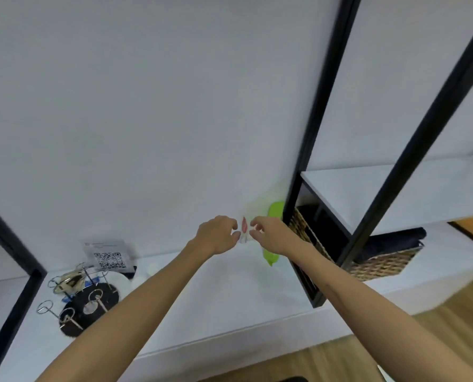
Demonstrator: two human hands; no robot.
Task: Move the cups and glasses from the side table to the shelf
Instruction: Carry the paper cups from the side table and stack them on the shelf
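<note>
Two hands — left [217, 234], right [268, 234] — grip half-curled around a blurred glass [244, 230].

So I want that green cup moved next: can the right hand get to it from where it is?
Probably yes: the right hand is right beside the green cup, nothing between them, though its fingers seem busy with a small clear glass.

White table [216, 299]: cup rack [83, 301], perhaps glass [245, 230].
</note>
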